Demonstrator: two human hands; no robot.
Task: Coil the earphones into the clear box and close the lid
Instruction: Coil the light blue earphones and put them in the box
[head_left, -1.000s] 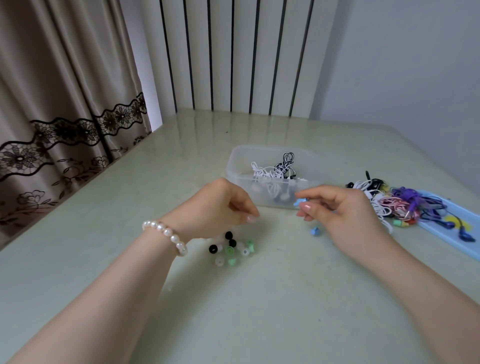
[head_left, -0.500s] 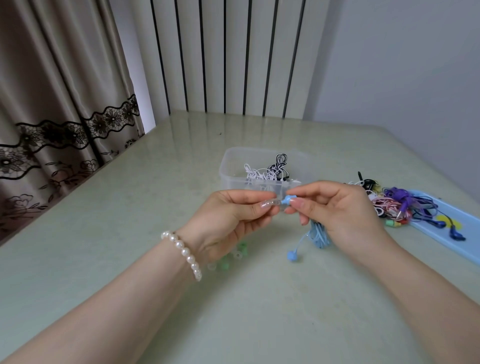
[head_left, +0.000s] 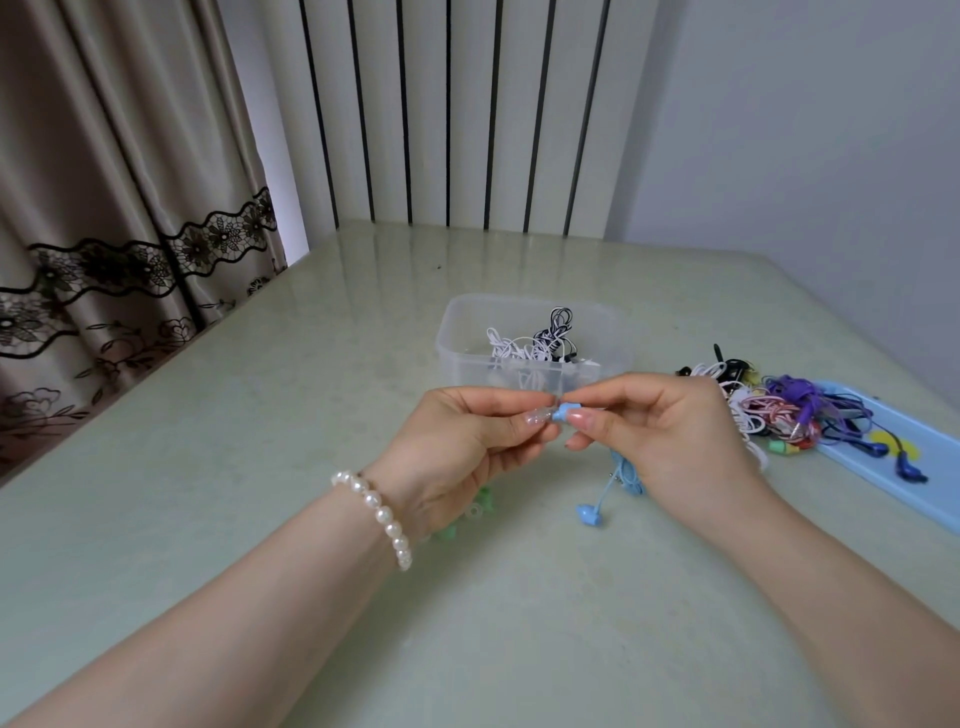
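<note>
My right hand (head_left: 670, 441) pinches one bud of the light blue earphones (head_left: 563, 413), whose cord bundle hangs under the palm while the other bud (head_left: 589, 515) dangles near the table. My left hand (head_left: 457, 447) pinches a small clear ear tip (head_left: 540, 415) against that bud. Both hands hover just in front of the clear box (head_left: 467, 332), which stands open with white and black earphones (head_left: 535, 340) inside. No lid on the box is visible.
Loose green and clear ear tips (head_left: 467, 514) lie under my left wrist. A tangle of coloured earphones (head_left: 769, 410) lies at the right, partly on a light blue tray (head_left: 914, 483). The pale green table (head_left: 260, 415) ends at a curtain on the left.
Both hands rose from the table and came together. My left hand left the ear tip pile holding a clear tip; my right lifted the blue earphones, one bud now dangling.
</note>
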